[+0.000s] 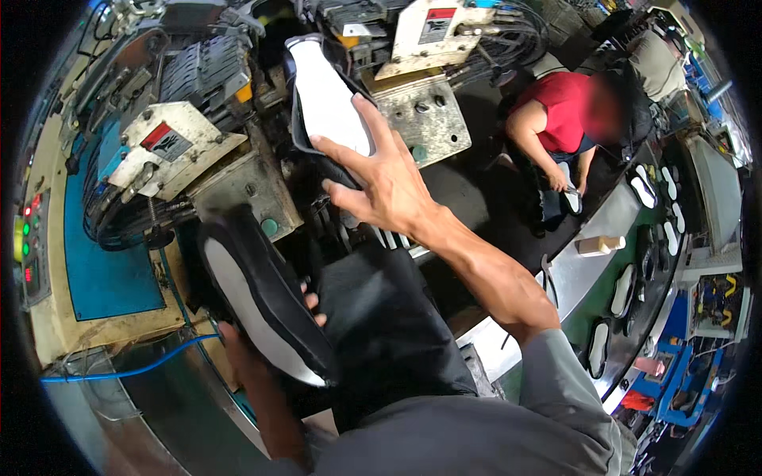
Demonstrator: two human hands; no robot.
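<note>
- The right hand [381,186] reaches up and forward, fingers spread and wrapped round the lower end of a shoe [329,103] that sits sole-up in the machine [230,151]; its white sole faces the camera.
- That shoe's long axis runs from the hand up and slightly left, toe end deep between the machine's metal plates, heel end under the palm.
- The left hand [246,349] is low and close to the body, clamped on a second shoe [262,297], black with a white sole; only the fingertips [311,305] show past its edge.
- The second shoe lies on a slant, its long axis running from upper left to lower right, below and left of the first one and well apart from it.
- The right hand is the nearer to the machine; the left sits below it.
- A co-worker in a red shirt [567,107] bends over the bench [587,262] at right, where loose soles [623,289] lie in a row.
</note>
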